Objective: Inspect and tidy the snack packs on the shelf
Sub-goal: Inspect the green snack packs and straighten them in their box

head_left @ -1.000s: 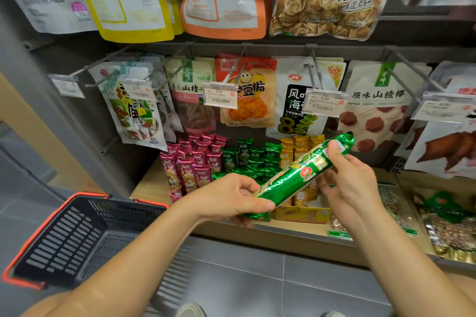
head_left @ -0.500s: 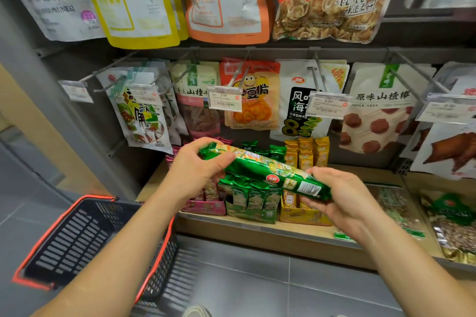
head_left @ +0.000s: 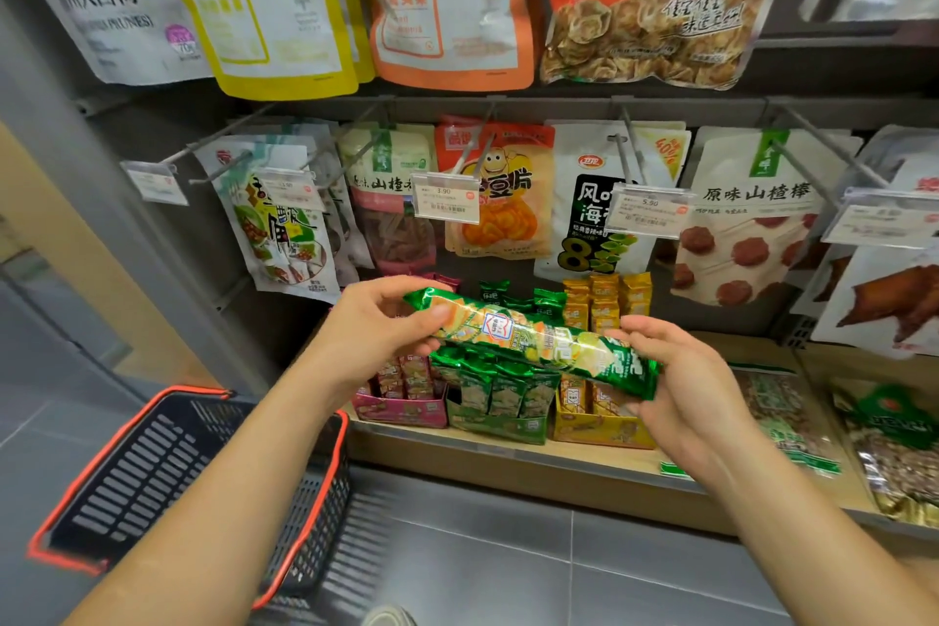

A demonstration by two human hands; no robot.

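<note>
Head view: a green pack (head_left: 533, 338) is held at the centre of the frame, in front of the shelf (head_left: 584, 460), tilted with its left end higher. That end is pinched by the left grip (head_left: 378, 328) and the lower right end is clasped by the right grip (head_left: 681, 381), so both are clamped on the pack. Behind it, a pink box (head_left: 401, 409), a green box (head_left: 500, 424) and a yellow box (head_left: 599, 430) are set side by side on the shelf. A black basket (head_left: 152, 473) is seen at lower left.
</note>
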